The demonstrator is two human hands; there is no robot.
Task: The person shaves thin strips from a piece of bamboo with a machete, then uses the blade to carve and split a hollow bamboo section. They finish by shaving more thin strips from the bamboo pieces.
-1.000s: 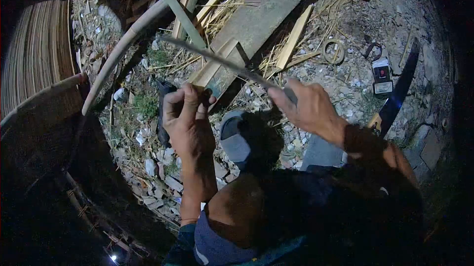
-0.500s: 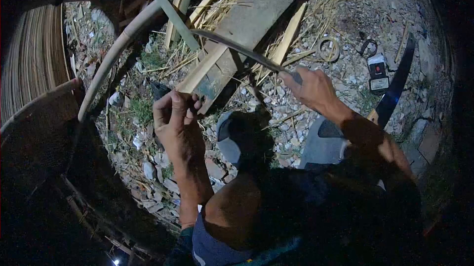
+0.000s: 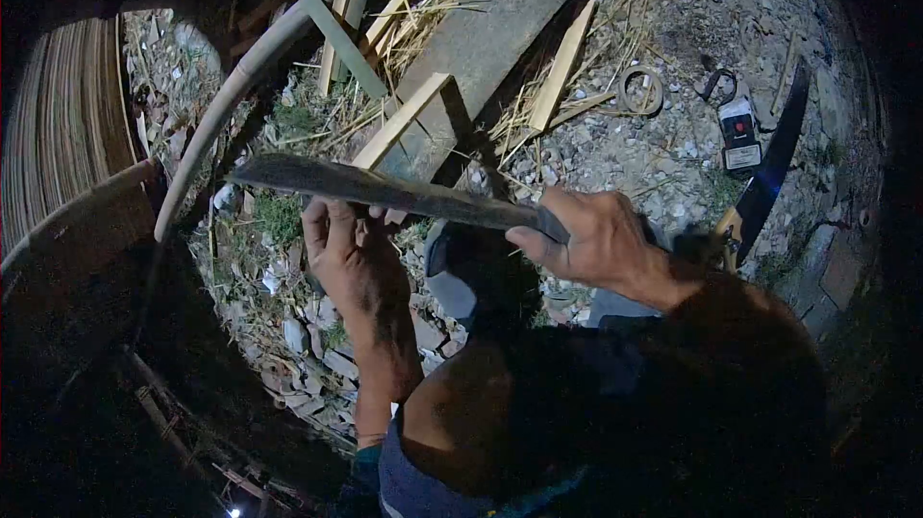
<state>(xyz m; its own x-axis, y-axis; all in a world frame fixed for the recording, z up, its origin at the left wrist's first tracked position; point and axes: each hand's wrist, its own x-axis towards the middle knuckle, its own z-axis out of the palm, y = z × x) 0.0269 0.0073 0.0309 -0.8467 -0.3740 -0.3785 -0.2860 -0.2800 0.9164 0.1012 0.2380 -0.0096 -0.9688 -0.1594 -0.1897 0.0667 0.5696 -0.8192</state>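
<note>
head view, long blade: dull grey metal, flat and broad, slightly curved; long blade (image 3: 385,193) lies nearly level across mid-frame, tip to the left, above the rubble ground
head view, right hand: right hand (image 3: 588,244) grip wrapped tight round the blade's handle end, fingers pressed together, thumb on top
head view, left hand: left hand (image 3: 348,256) raised under the blade's middle, fingertips (image 3: 325,215) curled and touching or just below the lower edge; cannot tell whether this grip pinches anything, blade hides it
head view, shoe: grey, rounded toe, shoe (image 3: 450,273) below the blade, between the 2 hands
head view, pole: pale, smooth, round curved pole (image 3: 252,64) arcing at upper left
head view, plank: wide, flat, weathered plank (image 3: 500,27) with 2 pale wooden slats (image 3: 402,120) beside it, dry straw about
head view, ground: ground (image 3: 663,162) of broken stone and grit
head view, right side: dark curved second blade (image 3: 781,148) lying well apart, small boxy device (image 3: 740,133) and a coiled ring (image 3: 639,91) near it
head view, far left: stack of thin ribbed strips (image 3: 72,104)
</note>
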